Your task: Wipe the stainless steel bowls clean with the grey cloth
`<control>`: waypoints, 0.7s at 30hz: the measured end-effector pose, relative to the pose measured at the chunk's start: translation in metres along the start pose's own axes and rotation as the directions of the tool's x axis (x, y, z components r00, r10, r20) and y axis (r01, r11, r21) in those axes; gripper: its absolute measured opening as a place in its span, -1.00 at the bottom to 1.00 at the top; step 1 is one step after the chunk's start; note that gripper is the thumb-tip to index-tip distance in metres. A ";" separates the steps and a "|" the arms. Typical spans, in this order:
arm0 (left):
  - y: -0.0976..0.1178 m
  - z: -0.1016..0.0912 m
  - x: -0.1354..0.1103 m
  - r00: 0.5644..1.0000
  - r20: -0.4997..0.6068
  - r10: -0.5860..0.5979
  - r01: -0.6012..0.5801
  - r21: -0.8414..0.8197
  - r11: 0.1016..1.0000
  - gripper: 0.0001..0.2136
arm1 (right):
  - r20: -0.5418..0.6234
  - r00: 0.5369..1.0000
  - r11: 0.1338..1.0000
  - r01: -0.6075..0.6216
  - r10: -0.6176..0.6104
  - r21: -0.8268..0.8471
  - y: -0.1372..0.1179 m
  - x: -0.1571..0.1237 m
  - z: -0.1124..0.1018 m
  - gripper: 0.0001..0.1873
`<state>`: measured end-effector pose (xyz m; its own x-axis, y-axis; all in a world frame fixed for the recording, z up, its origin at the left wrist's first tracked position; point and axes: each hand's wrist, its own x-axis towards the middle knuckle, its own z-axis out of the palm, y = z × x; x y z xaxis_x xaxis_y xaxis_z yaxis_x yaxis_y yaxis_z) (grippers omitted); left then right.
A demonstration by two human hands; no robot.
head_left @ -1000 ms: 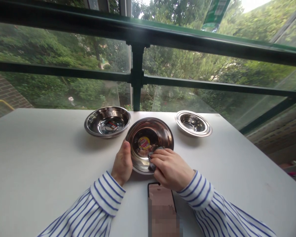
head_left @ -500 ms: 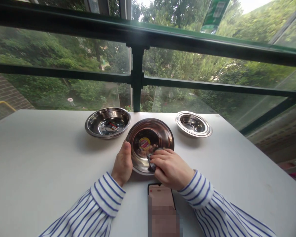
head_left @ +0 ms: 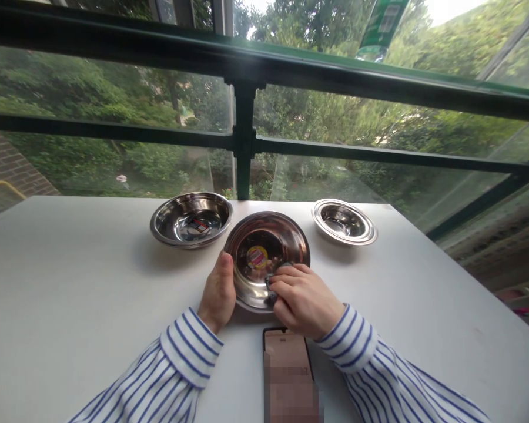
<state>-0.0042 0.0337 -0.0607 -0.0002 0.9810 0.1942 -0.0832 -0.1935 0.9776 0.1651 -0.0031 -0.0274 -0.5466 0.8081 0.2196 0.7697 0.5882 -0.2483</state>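
Observation:
A steel bowl (head_left: 286, 238) with a yellow and red sticker inside stands tilted toward me at the middle of the white table (head_left: 70, 294). My left hand (head_left: 218, 291) grips its left rim, thumb on the edge. My right hand (head_left: 304, 298) is closed on a small dark scouring pad (head_left: 271, 288), pressed against the bowl's inner near wall. Most of the pad is hidden under my fingers.
A second steel bowl (head_left: 191, 218) sits to the back left and a smaller wide-rimmed steel bowl (head_left: 344, 221) to the back right. A phone (head_left: 288, 370) lies flat just in front of my hands. A glass railing with dark bars runs behind the table.
My right hand with the pad has shifted slightly inside the bowl. The left hand keeps its grip on the rim. The bowls have not moved.

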 end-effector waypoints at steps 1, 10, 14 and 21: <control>0.000 0.000 0.000 1.000 -0.007 0.006 -0.006 0.004 1.000 -0.46 | -0.010 1.000 0.999 0.025 -0.025 0.033 -0.002 0.000 0.002 -0.76; -0.002 -0.002 0.000 1.000 0.026 0.015 -0.015 0.025 1.000 -0.45 | -0.026 0.996 0.989 0.087 -0.084 0.116 -0.004 0.001 0.008 -0.66; -0.002 -0.001 0.001 0.999 0.034 0.016 -0.015 -0.011 1.000 -0.44 | 0.020 1.000 0.998 0.017 -0.018 0.053 0.002 -0.001 -0.001 -0.77; -0.008 -0.003 -0.001 1.000 0.017 0.009 -0.009 0.004 1.000 -0.45 | -0.139 0.979 0.969 0.175 -0.151 0.173 -0.016 0.006 0.022 -0.57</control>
<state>-0.0070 0.0348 -0.0686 0.0165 0.9788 0.2041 -0.0794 -0.2022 0.9761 0.1426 -0.0070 -0.0432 -0.6058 0.6971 0.3834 0.5939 0.7169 -0.3651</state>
